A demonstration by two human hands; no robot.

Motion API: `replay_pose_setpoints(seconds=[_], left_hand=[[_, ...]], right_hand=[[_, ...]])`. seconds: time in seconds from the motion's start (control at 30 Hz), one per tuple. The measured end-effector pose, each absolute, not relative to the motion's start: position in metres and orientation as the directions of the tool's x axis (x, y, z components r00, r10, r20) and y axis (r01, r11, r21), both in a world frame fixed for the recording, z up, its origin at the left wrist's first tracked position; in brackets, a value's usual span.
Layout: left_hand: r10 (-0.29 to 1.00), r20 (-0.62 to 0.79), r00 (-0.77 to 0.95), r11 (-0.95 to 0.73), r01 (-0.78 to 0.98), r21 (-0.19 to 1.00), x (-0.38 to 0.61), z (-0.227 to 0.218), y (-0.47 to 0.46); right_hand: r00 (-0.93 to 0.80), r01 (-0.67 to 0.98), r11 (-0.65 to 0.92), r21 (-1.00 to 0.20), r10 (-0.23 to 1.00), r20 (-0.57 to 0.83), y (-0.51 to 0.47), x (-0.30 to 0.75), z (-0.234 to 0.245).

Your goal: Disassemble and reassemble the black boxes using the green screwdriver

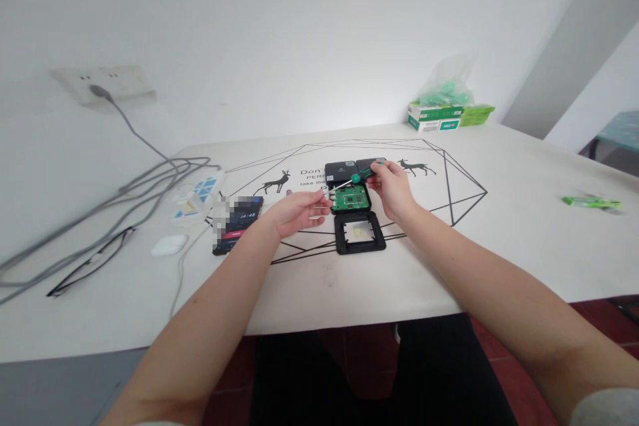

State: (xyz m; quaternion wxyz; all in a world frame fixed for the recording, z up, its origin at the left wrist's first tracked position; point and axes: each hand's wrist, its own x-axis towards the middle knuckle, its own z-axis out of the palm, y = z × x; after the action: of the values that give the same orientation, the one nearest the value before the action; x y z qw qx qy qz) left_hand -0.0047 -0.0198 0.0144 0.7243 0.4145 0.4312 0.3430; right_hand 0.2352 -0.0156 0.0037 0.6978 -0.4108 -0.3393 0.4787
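Observation:
My right hand (392,190) grips the green-and-black handle of a screwdriver (362,176), whose thin shaft points left over a green circuit board (352,198). The board sits in an open black case. At the screwdriver's tip, the thumb and forefinger of my left hand (302,212) come together in a pinch; whatever they hold is too small to make out. In front of the board lies a square black cover (360,233) with a silvery plate inside it. Dark closed boxes (340,172) stand right behind the board.
Left of my hands are a phone (239,225), a clear organiser box (197,200), a white case (170,245), glasses (92,262) and grey cables (164,180). Green-and-white boxes (434,116) stand at the back right. A green tool (593,202) lies far right.

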Motion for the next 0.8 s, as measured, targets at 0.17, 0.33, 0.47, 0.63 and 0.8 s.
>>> replay_pose_setpoints(seconds=[0.17, 0.33, 0.47, 0.63, 0.8], left_hand=[[0.857, -0.352, 0.377, 0.418, -0.108, 0.902, -0.0034, 0.0133, -0.0195], [0.836, -0.35, 0.422, 0.4, -0.033, 0.916, -0.002, 0.0132, -0.0221], [0.821, -0.323, 0.471, 0.357, 0.017, 0.934, -0.0025, 0.0132, -0.0242], [0.806, -0.278, 0.522, 0.229, 0.158, 0.961, -0.0029, 0.0106, -0.025], [0.83, -0.24, 0.503, 0.092, 0.301, 0.949, 0.0008, 0.0063, -0.0266]], right_hand=[[0.309, -0.364, 0.196, -0.911, 0.948, 0.081, -0.0156, 0.2356, 0.0042], [0.317, -0.356, 0.202, -0.912, 0.945, 0.085, -0.0151, 0.2354, 0.0051], [0.326, -0.339, 0.202, -0.919, 0.941, 0.086, -0.0144, 0.2365, 0.0054], [0.314, -0.313, 0.187, -0.931, 0.946, 0.084, -0.0144, 0.2381, 0.0054], [0.282, -0.263, 0.208, -0.942, 0.95, 0.131, -0.016, 0.2376, 0.0078]])
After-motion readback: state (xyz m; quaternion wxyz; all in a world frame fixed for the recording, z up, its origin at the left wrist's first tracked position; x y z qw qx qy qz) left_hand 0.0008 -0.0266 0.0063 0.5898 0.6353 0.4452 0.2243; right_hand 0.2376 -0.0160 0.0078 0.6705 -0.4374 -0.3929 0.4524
